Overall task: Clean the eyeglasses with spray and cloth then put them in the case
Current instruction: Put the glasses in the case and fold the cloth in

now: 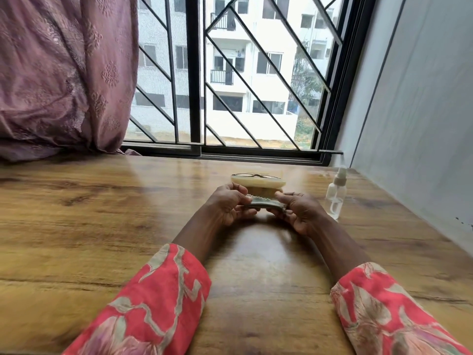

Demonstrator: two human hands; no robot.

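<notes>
A folded grey-green cloth (262, 202) with a zigzag edge is held flat between both hands above the wooden table (102, 226). My left hand (226, 204) pinches its left end and my right hand (298, 211) pinches its right end. Just behind the hands a cream-coloured glasses case (257, 182) lies open on the table, with dark-rimmed eyeglasses (252, 175) resting in it. A clear spray bottle (335, 194) with a white nozzle stands upright to the right of my right hand, apart from it.
A barred window (230, 73) runs along the table's far edge. A mauve curtain (64, 73) hangs at the back left and its hem lies on the table. A grey wall (422, 111) bounds the right side.
</notes>
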